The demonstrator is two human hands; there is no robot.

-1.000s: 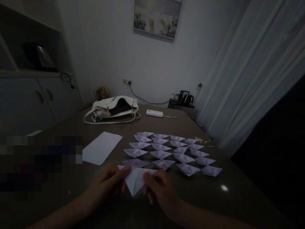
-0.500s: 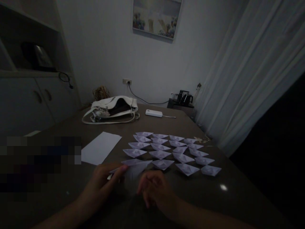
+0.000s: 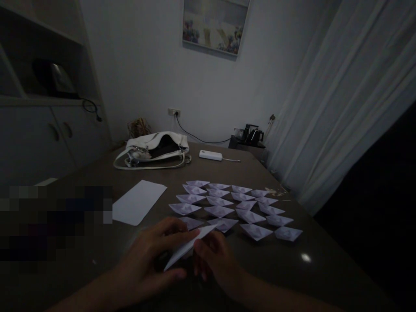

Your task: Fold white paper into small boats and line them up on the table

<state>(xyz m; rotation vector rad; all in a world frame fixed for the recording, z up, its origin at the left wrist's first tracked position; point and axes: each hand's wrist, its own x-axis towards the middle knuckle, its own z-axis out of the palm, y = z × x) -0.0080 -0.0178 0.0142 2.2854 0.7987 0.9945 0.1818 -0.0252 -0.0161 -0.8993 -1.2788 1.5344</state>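
Between my two hands, above the near part of the table, is a folded sheet of white paper (image 3: 187, 248), tilted so that its thin edge shows. My left hand (image 3: 151, 255) grips it from the left, fingers over the top and thumb below. My right hand (image 3: 219, 260) pinches its right side between thumb and fingers; the fingertips behind it are partly hidden. Just beyond my hands, several white paper boats (image 3: 219, 211) stand in rows on the table. My left hand partly covers one boat in the nearest row.
A stack of white paper (image 3: 139, 203) lies left of the boats on the dark table (image 3: 260, 268). Farther back are a white handbag (image 3: 157, 145) and a white power bank (image 3: 210, 155) with a short strap. A blurred-out patch (image 3: 55, 227) covers the left side.
My right hand let go of the folded paper, then took hold of it again. The paper has turned from a flat, downward-pointing triangle to a slanted, edge-on position, and my left hand has shifted right.
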